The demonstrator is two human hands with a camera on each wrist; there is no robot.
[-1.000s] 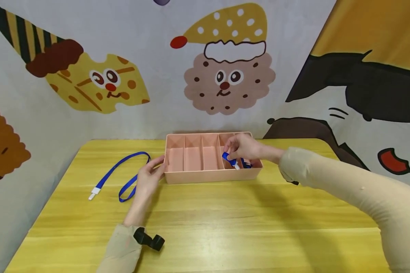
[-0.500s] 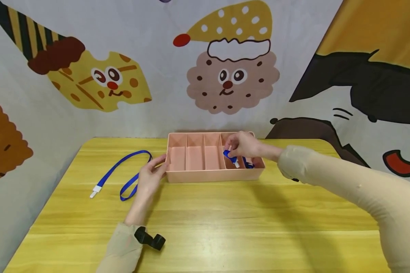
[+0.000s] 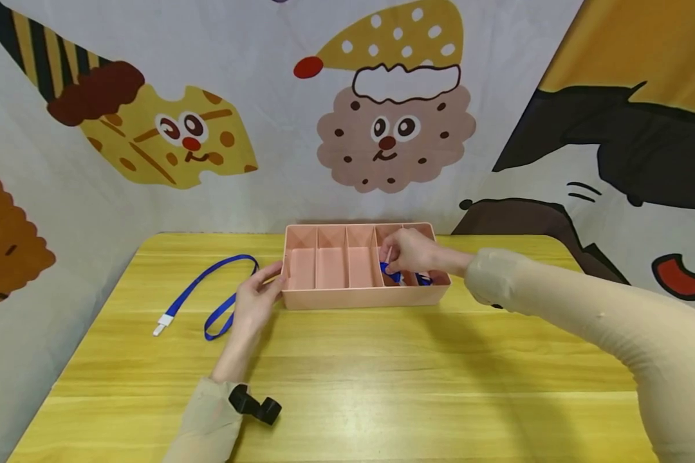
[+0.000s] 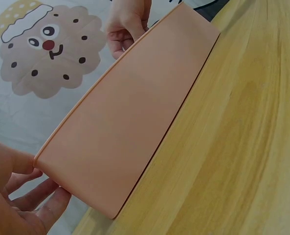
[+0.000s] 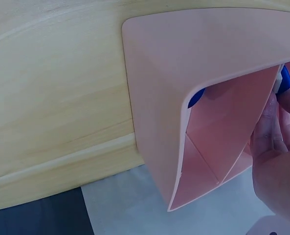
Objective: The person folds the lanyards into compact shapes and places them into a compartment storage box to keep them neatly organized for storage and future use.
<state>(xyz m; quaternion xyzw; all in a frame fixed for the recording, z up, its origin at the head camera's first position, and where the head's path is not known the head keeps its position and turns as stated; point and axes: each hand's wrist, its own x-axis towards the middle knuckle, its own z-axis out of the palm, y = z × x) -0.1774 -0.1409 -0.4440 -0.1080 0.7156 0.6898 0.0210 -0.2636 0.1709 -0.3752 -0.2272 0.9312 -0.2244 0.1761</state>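
Observation:
A pink divided box (image 3: pixel 359 298) stands near the table's back edge. My left hand (image 3: pixel 257 301) rests against its left end, thumb at the rim and fingers along the end wall in the left wrist view. Inside the second compartment from the right, my right hand (image 3: pixel 410 251) pinches a folded blue lanyard (image 3: pixel 390 272) with a white clip; the right wrist view catches its blue strap (image 5: pixel 285 81) by the fingertips. Another blue lanyard (image 3: pixel 423 279) lies in the rightmost compartment, partly hidden by the front wall. A third blue lanyard (image 3: pixel 186 292) lies looped on the table, left of my left hand.
The yellow wood-grain table (image 3: pixel 347 379) extends in front of the box. Behind it hangs a pale cloth (image 3: pixel 284 161) printed with cartoon biscuits. A white clip (image 3: pixel 163 323) ends the loose lanyard on the left. The box's left compartments (image 3: pixel 331 267) hold nothing visible.
My right hand has lowered slightly, taking the folded lanyard deeper into its compartment. My left hand stays at the box's end, and the lanyard on the table has not moved.

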